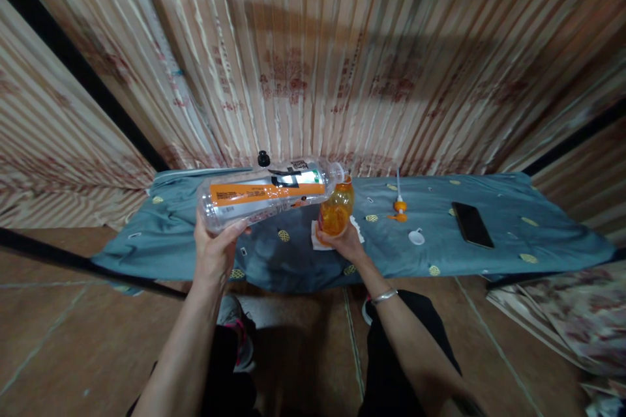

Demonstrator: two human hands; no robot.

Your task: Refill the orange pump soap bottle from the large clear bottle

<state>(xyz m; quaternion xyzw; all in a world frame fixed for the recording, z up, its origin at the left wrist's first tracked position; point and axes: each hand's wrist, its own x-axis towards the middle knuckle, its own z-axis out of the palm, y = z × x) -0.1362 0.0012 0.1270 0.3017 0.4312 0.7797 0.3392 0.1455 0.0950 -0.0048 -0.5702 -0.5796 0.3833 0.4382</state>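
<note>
My left hand point(218, 246) grips the base end of a large clear plastic bottle point(264, 194) with an orange and silver label. That bottle lies nearly level in the air, its open neck at the mouth of an amber bottle point(337, 208). Around the lower part of the amber bottle my right hand point(345, 242) is closed, holding it over a white tissue point(317, 238). Whether liquid passes between the two necks I cannot tell. An orange pump top point(400, 206) with a pale tube lies to the right of the amber bottle.
A black cap point(263, 158) sits behind the clear bottle. On the teal cloth point(303, 273) are a small white disc point(416, 236) and a black phone point(472, 225) at right. Dark poles point(88, 71) and a striped curtain point(313, 45) frame the surface.
</note>
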